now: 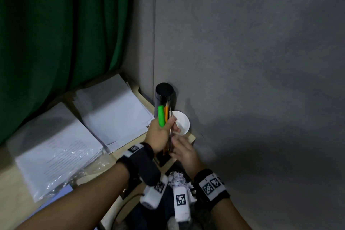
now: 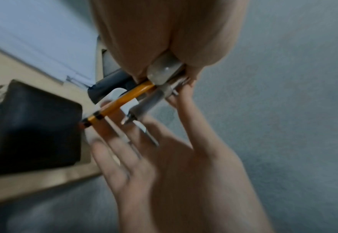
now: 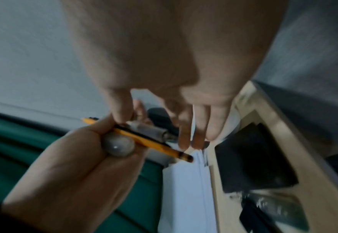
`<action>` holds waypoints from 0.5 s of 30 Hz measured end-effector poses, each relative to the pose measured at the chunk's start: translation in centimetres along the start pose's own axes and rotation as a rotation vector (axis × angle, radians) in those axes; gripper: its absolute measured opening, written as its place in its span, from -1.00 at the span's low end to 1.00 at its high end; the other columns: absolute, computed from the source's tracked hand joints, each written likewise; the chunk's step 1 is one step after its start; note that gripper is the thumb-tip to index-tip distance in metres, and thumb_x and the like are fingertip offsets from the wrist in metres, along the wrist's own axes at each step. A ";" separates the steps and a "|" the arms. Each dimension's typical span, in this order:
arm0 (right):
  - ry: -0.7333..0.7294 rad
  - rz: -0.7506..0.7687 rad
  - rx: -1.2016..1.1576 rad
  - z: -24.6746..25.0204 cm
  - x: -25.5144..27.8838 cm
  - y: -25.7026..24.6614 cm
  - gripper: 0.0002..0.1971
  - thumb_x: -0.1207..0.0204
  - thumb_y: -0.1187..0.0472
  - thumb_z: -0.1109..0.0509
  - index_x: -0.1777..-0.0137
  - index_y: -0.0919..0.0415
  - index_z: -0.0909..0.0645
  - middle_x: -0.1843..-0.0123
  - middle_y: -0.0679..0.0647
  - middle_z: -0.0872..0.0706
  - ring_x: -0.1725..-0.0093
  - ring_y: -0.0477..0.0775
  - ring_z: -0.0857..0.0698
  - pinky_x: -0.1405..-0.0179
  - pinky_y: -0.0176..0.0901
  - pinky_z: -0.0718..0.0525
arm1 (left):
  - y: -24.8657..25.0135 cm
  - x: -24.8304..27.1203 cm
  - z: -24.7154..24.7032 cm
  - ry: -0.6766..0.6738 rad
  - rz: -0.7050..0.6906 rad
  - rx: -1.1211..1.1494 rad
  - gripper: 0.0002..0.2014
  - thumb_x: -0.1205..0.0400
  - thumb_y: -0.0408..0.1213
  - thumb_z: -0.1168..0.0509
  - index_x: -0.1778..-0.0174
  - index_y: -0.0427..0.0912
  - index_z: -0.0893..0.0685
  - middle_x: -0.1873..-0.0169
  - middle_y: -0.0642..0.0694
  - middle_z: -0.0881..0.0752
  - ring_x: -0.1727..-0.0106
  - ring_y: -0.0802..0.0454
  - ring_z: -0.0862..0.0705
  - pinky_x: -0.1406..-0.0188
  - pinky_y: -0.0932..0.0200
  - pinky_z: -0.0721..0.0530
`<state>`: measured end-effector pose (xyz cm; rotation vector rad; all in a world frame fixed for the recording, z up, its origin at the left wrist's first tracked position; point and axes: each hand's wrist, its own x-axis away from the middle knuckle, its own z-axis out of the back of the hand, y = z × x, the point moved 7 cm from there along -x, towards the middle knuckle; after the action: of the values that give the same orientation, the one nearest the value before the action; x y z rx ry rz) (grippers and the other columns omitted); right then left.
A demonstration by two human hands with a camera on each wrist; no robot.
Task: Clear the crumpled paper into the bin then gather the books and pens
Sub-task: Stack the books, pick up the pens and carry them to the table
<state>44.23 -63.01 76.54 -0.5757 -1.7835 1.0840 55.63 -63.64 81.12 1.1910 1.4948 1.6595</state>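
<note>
My left hand (image 1: 164, 127) grips a bundle of pens (image 1: 164, 115) upright over the table's right end: a green marker, an orange pencil (image 2: 122, 99) and grey pens (image 3: 150, 130). My right hand (image 1: 177, 144) is just below it, fingers straight and spread, its thumb (image 2: 184, 100) and fingertips touching the bundle's lower ends. A black square holder (image 1: 164, 159) stands under both hands. Crumpled paper (image 1: 177, 178) lies lower down between my wrists, in a dark bin whose rim is hidden. Two white book stacks (image 1: 113, 110) lie on the table, the nearer one (image 1: 56, 147) in clear plastic.
A black cylinder flask (image 1: 164, 95) and a white bowl (image 1: 183, 123) stand right behind the hands by the grey wall (image 1: 242, 61). A green curtain (image 1: 56, 24) hangs beyond the wooden table (image 1: 11, 183). The table's edge (image 1: 192, 138) ends near the bowl.
</note>
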 end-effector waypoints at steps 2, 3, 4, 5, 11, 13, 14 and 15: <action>0.118 -0.010 -0.014 2.7 -0.5 0.6 -0.74 -0.64 0.17 -0.26 -0.29 0.17 -0.52 -0.02 0.14 -0.74 0.01 0.06 -0.71 -0.01 -0.21 -0.62 | 1.0 -2.4 -0.9 0.049 -0.061 -0.011 -0.68 -0.68 -0.23 -0.26 0.35 -0.30 -0.66 0.47 -0.16 -0.73 0.25 -0.27 -0.75 0.09 -0.02 -0.70; 0.156 -0.027 -0.027 4.1 -0.5 1.2 -0.79 -0.70 0.24 -0.17 -0.28 0.21 -0.49 -0.06 0.23 -0.72 0.02 0.09 -0.69 0.00 -0.20 -0.62 | 1.3 -3.8 -1.5 0.052 -0.088 0.001 -0.70 -0.70 -0.28 -0.23 0.33 -0.31 -0.64 0.47 -0.13 -0.71 0.26 -0.25 -0.74 0.19 0.05 -0.70; 0.181 -0.048 -0.021 5.2 -0.3 1.9 -0.79 -0.72 0.28 -0.12 -0.28 0.23 -0.48 -0.09 0.29 -0.70 0.03 0.10 -0.69 0.03 -0.20 -0.63 | 1.9 -4.8 -2.3 0.041 -0.123 0.010 -0.73 -0.71 -0.33 -0.21 0.32 -0.26 -0.62 0.47 -0.10 -0.70 0.26 -0.23 -0.73 0.30 0.14 -0.68; 0.182 -0.070 0.003 6.1 0.0 2.6 -0.78 -0.73 0.29 -0.10 -0.29 0.24 -0.48 -0.09 0.29 -0.70 0.06 0.10 -0.69 0.11 -0.22 -0.66 | 2.1 -6.0 -3.1 0.016 -0.169 0.007 -0.76 -0.71 -0.35 -0.20 0.29 -0.19 -0.61 0.44 -0.09 -0.69 0.24 -0.22 -0.72 0.35 0.16 -0.67; 0.215 -0.186 0.056 10.2 3.5 6.5 -0.82 -0.73 0.27 -0.11 -0.17 0.28 -0.51 -0.03 0.42 -0.71 0.18 0.16 -0.68 0.18 -0.14 -0.60 | -1.7 -9.5 -5.4 -0.026 -0.257 -0.165 -0.89 -0.70 -0.31 -0.23 0.10 -0.16 -0.63 0.25 -0.10 -0.75 0.16 0.00 -0.70 -0.04 0.18 -0.63; 0.252 -0.186 0.101 11.5 4.2 7.2 -0.78 -0.73 0.22 -0.15 -0.17 0.32 -0.57 0.00 0.33 -0.75 0.10 0.22 -0.72 0.02 0.05 -0.66 | -3.5 -9.6 -5.4 -0.034 -0.217 -0.202 -0.87 -0.69 -0.31 -0.25 -0.03 -0.28 -0.67 0.12 -0.16 -0.77 0.07 0.02 -0.69 0.00 0.44 -0.58; 0.256 -0.200 0.096 11.8 4.5 7.4 -0.78 -0.73 0.23 -0.15 -0.15 0.32 -0.58 0.03 0.32 -0.75 0.09 0.24 -0.73 -0.02 0.12 -0.67 | -4.3 -9.7 -5.4 -0.034 -0.203 -0.208 -0.83 -0.68 -0.30 -0.27 -0.10 -0.30 -0.67 0.06 -0.15 -0.76 0.02 0.03 -0.68 -0.02 0.47 -0.55; 0.260 -0.214 0.058 12.2 4.4 7.7 -0.81 -0.72 0.25 -0.15 -0.11 0.31 -0.57 0.09 0.31 -0.75 0.15 0.22 -0.73 0.03 0.10 -0.68 | -4.8 -9.7 -5.2 -0.031 -0.181 -0.218 -0.81 -0.66 -0.28 -0.30 -0.13 -0.28 -0.67 0.03 -0.09 -0.75 -0.02 0.05 -0.68 -0.07 0.42 -0.54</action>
<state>30.84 -61.03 69.90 -0.4564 -1.5427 0.8695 54.36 -73.50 74.44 0.9324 1.3223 1.6258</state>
